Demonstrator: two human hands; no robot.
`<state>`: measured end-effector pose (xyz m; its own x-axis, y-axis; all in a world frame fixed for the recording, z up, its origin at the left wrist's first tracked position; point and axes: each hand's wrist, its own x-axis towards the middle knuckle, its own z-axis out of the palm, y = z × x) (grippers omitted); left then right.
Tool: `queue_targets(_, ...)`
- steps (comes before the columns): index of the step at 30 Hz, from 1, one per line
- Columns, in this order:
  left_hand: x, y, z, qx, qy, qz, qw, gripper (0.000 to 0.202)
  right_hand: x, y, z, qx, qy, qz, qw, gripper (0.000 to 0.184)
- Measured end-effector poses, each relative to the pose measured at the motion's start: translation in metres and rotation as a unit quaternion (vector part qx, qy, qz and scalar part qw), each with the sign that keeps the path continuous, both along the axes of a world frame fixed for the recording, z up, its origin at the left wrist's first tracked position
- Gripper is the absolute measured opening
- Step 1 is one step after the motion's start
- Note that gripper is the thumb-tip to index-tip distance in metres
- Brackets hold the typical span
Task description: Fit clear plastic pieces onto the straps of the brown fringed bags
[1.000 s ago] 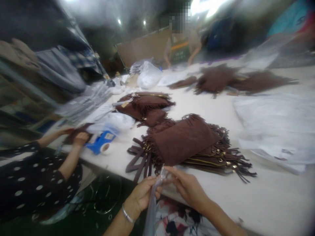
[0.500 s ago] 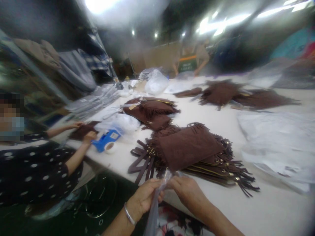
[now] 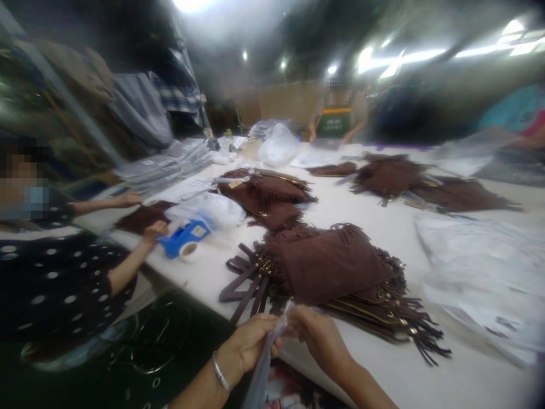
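Note:
Both my hands meet at the table's near edge on a clear plastic bag (image 3: 260, 369), gathered into a narrow strip that hangs down toward my lap. My left hand (image 3: 251, 343), with a silver bangle at the wrist, is closed around the strip. Beside it, the bent fingers of my right hand (image 3: 317, 335) pinch the bag's upper end. Just beyond my fingers lies a stack of brown fringed pouches (image 3: 336, 264) with gold zippers, and dark straps (image 3: 244, 278) stick out at its left.
On the left a co-worker (image 3: 63, 278) in a dotted top handles a brown piece (image 3: 145, 217) beside a blue tape dispenser (image 3: 184, 238). More brown pouches (image 3: 264, 196) lie farther back. White plastic bags (image 3: 481, 272) are spread at right. Another person (image 3: 336, 122) stands across the table.
The view has shifted slightly. My right fingers have moved a little at the bag's end, while my left hand keeps its hold. The co-worker's hands remain near the brown piece.

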<state>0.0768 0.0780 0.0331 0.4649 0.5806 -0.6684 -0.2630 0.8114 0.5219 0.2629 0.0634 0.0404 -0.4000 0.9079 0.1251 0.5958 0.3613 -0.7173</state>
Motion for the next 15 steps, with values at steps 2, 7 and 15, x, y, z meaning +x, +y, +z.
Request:
queue_targets(2, -0.001, 0.001, 0.001, 0.002, -0.009, -0.01, 1.0, 0.023, -0.003, -0.001, -0.002, -0.04, 0.036, -0.02, 0.998, 0.019)
queue_targets(7, -0.002, 0.003, 0.005, 0.018, -0.007, -0.015, 1.0, 0.024, -0.005, 0.002, 0.001, -0.089, 0.059, -0.033, 0.994, 0.015)
queue_targets(15, 0.0, 0.004, 0.005, 0.031, -0.025, -0.029, 0.999, 0.024, -0.001, 0.014, 0.016, -0.159, 0.155, 0.016, 0.975, 0.014)
